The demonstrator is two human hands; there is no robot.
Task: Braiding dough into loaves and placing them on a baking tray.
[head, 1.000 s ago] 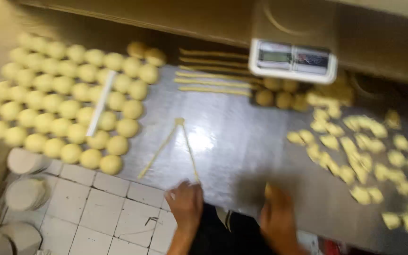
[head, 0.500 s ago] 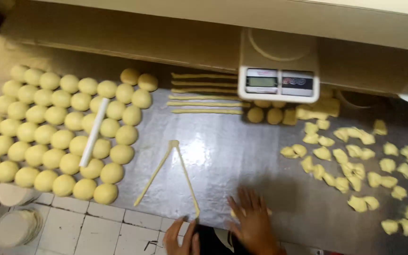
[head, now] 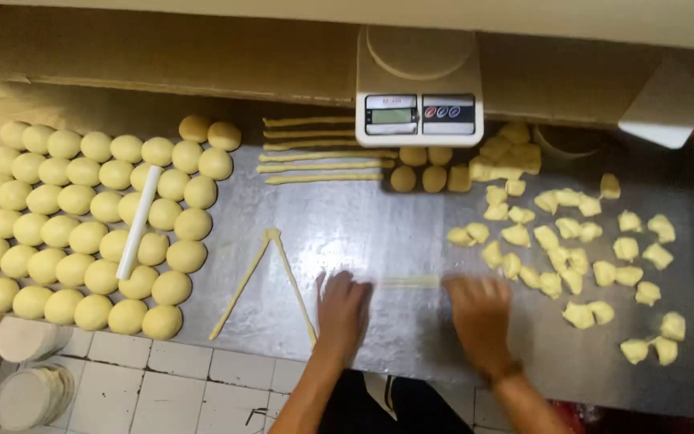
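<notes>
My left hand [head: 343, 309] and my right hand [head: 479, 309] lie flat, palms down, on a steel worktop [head: 379, 233]. Between them stretches a thin yellow dough strand [head: 407, 281], pressed under both palms and blurred by motion. Left of my left hand two long dough ropes [head: 271, 277] lie joined at one end in an upside-down V. Several finished ropes [head: 323, 153] lie side by side at the back.
Many round dough balls [head: 82, 225] fill the left side, with a white rolling stick [head: 138, 221] on top of them. Cut dough chunks [head: 580, 241] are scattered at the right. A white digital scale [head: 419, 88] stands at the back, with three dough balls [head: 431, 178] before it.
Both hands have come up from the front edge onto the worktop and spread apart over a dough strand. The camera has tilted, so the worktop shows lower and larger.
</notes>
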